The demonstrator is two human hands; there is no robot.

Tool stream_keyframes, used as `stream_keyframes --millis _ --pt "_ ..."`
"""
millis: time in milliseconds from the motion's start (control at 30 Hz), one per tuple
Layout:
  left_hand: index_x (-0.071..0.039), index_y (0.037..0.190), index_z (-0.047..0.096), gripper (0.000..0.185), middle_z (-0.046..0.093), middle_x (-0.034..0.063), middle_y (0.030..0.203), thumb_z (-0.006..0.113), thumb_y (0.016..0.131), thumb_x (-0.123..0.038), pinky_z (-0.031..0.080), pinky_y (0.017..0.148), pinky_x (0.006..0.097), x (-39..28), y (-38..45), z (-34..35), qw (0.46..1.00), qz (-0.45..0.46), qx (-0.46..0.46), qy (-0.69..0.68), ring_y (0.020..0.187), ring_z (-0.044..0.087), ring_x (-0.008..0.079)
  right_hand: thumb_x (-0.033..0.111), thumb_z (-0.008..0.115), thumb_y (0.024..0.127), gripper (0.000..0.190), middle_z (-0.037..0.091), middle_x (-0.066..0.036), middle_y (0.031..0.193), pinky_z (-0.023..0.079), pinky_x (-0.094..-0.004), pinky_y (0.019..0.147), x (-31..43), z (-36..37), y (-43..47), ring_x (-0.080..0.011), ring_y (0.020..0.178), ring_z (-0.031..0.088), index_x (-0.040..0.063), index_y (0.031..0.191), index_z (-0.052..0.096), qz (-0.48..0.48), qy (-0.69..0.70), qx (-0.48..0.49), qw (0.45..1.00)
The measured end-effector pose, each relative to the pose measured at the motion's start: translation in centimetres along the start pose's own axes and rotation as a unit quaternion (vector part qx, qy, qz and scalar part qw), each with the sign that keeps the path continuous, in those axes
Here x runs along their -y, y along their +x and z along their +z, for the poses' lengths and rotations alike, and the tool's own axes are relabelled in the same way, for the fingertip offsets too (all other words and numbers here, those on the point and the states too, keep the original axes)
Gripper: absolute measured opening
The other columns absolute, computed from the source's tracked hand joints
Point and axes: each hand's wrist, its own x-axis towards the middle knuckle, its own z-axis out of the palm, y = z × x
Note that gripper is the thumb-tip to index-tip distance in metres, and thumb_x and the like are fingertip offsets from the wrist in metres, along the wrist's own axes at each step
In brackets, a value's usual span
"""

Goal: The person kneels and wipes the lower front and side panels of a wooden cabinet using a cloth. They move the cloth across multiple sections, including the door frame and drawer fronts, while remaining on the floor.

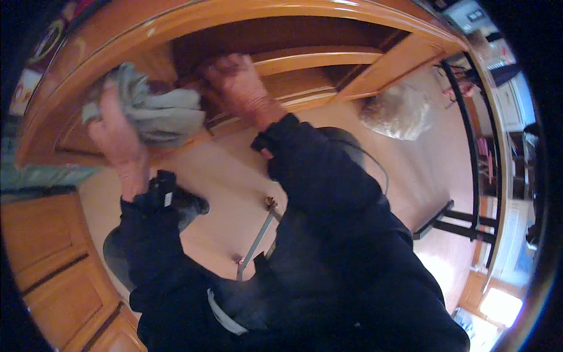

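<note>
My left hand point(116, 134) grips a bunched grey-green cloth point(165, 114), with the thumb lying over its near side. The cloth is against the left inner part of an open wooden cabinet point(303, 9). My right hand point(239, 90) reaches into the dark opening, just right of the cloth. Motion blur and shadow hide its fingertips, so whether they touch anything is unclear. Behind that hand runs a wooden rail point(316, 59) across the opening. Black sleeves cover both of my arms.
A clear plastic bag point(402, 112) lies on the beige floor point(215, 169) to the right. Beyond it stand black metal table legs point(468, 132). Wooden drawer fronts point(50, 220) line the lower left. A thin cable point(385, 171) runs beside my right arm, and a metal bar point(257, 242) is below me.
</note>
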Motion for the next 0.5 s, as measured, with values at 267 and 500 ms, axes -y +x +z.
stream_keyframes --millis 267,500 --pt "0.005 0.111 0.066 0.034 0.072 0.0103 0.103 0.063 0.096 -0.026 0.051 0.086 0.0361 9.5 -4.0 -1.2 0.968 0.115 0.021 0.224 0.097 0.066 0.0207 0.032 0.07 0.082 0.045 0.063 -0.008 0.122 0.04 -0.046 0.098 1.9 -1.7 0.9 -0.0297 0.116 0.055 0.013 0.121 0.062 0.019 0.024 -0.007 0.999" --pt "0.001 0.121 0.064 0.033 0.071 0.0119 0.111 0.057 0.097 -0.021 0.048 0.094 0.035 19.0 -5.6 -7.4 0.931 -0.151 0.167 0.288 0.106 0.064 0.0236 0.031 0.07 0.082 0.042 0.065 -0.008 0.118 0.042 -0.047 0.096 1.8 -1.5 0.7 -0.0323 0.113 0.057 0.011 0.119 0.064 0.018 0.027 0.0 0.999"
